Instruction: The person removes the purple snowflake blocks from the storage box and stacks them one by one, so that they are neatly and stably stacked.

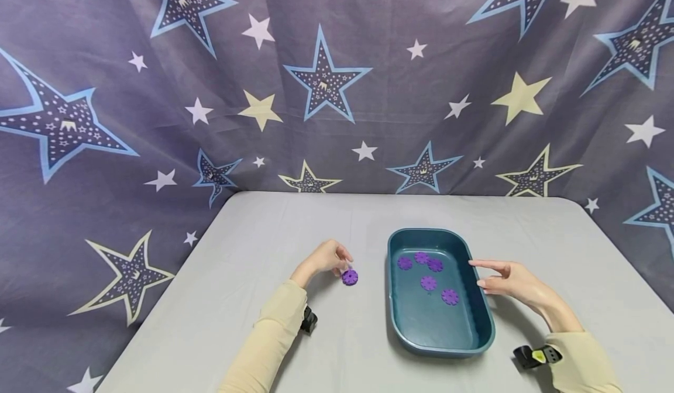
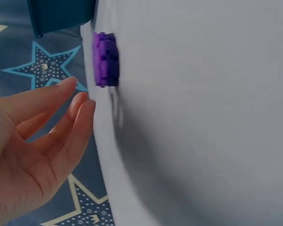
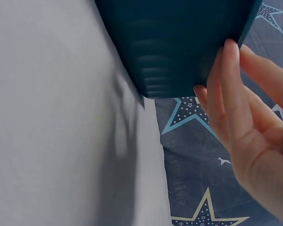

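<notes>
My left hand (image 1: 325,257) hovers over the table beside a short stack of purple notched discs (image 1: 350,277). In the left wrist view, a gap shows between its loosely bent fingertips and the stack (image 2: 106,60); nothing is held. To the right stands a dark teal tray (image 1: 439,331) with several purple notched discs (image 1: 428,283) lying flat in its far half. At the tray's right side is my right hand (image 1: 518,285), its fingers extended. Fingertips (image 3: 231,47) of that hand rest against the outer wall near the rim in the right wrist view.
A pale grey cloth covers the table (image 1: 263,223). Behind it and to the left hangs a dark curtain (image 1: 389,100) printed with stars. Black wrist cameras sit under the left sleeve (image 1: 279,320) and right sleeve (image 1: 576,361).
</notes>
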A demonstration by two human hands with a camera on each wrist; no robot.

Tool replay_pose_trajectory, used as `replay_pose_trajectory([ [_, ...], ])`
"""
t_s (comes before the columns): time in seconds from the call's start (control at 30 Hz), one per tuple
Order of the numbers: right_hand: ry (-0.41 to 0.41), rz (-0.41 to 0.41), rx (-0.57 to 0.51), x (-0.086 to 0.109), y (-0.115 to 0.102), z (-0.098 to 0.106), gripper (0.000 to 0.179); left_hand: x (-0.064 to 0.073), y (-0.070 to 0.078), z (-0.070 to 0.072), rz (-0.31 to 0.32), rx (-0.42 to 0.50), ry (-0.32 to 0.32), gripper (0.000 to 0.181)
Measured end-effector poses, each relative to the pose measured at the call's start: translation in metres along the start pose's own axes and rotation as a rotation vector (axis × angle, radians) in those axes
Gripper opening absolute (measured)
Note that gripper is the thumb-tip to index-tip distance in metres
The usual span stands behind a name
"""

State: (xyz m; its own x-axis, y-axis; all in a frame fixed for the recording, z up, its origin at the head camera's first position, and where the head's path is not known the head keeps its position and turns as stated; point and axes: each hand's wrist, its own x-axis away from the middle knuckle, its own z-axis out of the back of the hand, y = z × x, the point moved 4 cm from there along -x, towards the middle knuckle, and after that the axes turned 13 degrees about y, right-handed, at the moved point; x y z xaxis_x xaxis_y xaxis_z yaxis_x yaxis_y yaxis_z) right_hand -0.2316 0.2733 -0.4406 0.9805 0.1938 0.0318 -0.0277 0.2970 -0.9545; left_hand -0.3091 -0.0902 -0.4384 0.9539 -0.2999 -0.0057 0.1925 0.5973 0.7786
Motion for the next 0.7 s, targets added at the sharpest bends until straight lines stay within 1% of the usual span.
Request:
replay_pose_trajectory([
  [0.13,0.000,0.001,0.006,0.000,-0.001,0.000,0.051,-0.001,0.013,0.004,-0.082,-0.010,0.008,0.017],
  [0.2,0.003,0.001,0.007,0.000,-0.001,-0.001,0.051,-0.002,0.022,0.005,-0.137,-0.044,0.011,0.017],
  [0.3,0.007,-0.001,0.009,0.001,-0.001,0.000,0.050,-0.003,0.035,0.006,-0.200,-0.106,0.015,0.017],
  [0.37,0.008,-0.004,0.012,0.001,-0.001,0.000,0.050,-0.005,0.043,0.005,-0.225,-0.134,0.011,0.017],
  [0.53,-0.002,-0.010,0.001,0.001,-0.001,0.000,0.051,-0.009,0.059,0.001,-0.242,-0.138,-0.013,0.018],
  [0.7,-0.002,-0.006,-0.003,0.001,-0.001,0.000,0.049,-0.012,0.077,-0.003,-0.291,-0.151,-0.046,0.018],
])
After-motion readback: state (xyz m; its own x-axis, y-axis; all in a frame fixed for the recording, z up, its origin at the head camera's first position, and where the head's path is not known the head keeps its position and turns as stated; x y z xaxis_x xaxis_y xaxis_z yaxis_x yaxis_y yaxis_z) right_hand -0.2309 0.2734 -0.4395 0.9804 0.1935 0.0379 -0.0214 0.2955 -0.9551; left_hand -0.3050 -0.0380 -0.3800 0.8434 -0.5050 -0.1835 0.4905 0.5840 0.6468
